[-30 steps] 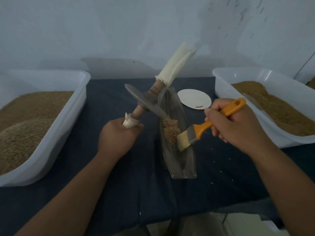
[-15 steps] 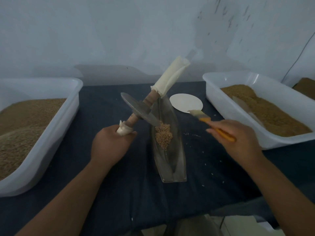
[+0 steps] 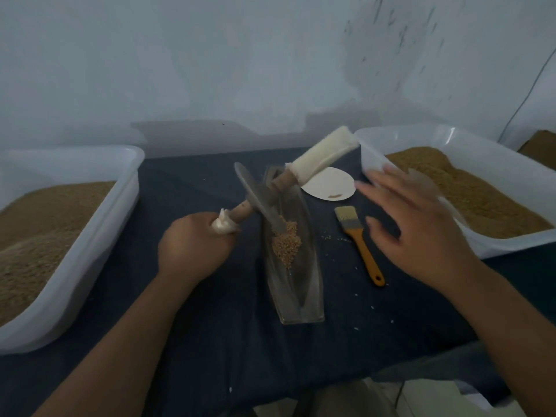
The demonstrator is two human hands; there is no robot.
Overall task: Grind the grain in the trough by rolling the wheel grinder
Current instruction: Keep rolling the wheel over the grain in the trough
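Observation:
A narrow metal trough [image 3: 304, 308] lies lengthwise on the dark cloth, with a small heap of tan grain [image 3: 287, 243] in its middle. The wheel grinder [image 3: 260, 200], a thin metal disc on a wooden axle with cloth-wrapped ends, sits tilted with its disc edge in the trough by the grain. My left hand [image 3: 194, 246] grips the near cloth-wrapped handle. The far handle [image 3: 323, 156] sticks up to the right, free. My right hand [image 3: 421, 227], blurred and with fingers spread, hovers right of the trough and holds nothing.
An orange-handled brush [image 3: 359, 240] lies on the cloth between trough and right hand. A white round disc [image 3: 329, 186] lies behind it. Large white tubs of grain stand at the left [image 3: 99, 236] and right [image 3: 493, 248]. Loose grains dot the cloth.
My right hand swept the grain with the brush, carried it right, laid it on the cloth and let go. The grinder's far handle has tipped further right.

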